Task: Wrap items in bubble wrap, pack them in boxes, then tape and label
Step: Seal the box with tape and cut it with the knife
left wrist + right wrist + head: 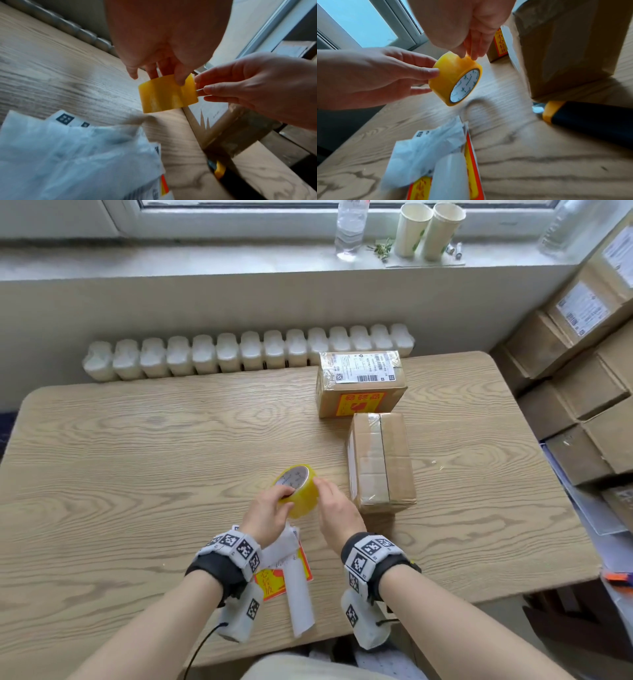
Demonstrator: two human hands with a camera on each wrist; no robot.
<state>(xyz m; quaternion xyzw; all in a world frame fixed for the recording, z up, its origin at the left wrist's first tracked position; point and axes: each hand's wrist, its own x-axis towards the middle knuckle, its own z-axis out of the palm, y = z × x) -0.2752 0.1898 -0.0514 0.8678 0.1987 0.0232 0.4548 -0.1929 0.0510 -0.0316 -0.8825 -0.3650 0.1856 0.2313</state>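
The left hand (269, 510) is gripping a yellow roll of packing tape (298, 491), thumb and fingers curled round its rim, holding it above the bench (137, 460). The right hand (337, 510) is pinching at the roll's outer surface from 3 o'clock, fingertips (208, 89) picking at the tape's loose end. Toward 6 o'clock of the hands, a heap of white label backing sheets (289, 546) and red-and-yellow fragile stickers (270, 583) is lying on the bench. At 2 o'clock a taped cardboard box (382, 462) is sitting just beside the right hand. Beyond it at 1 o'clock a second box (359, 383) is bearing a shipping label and a fragile sticker.
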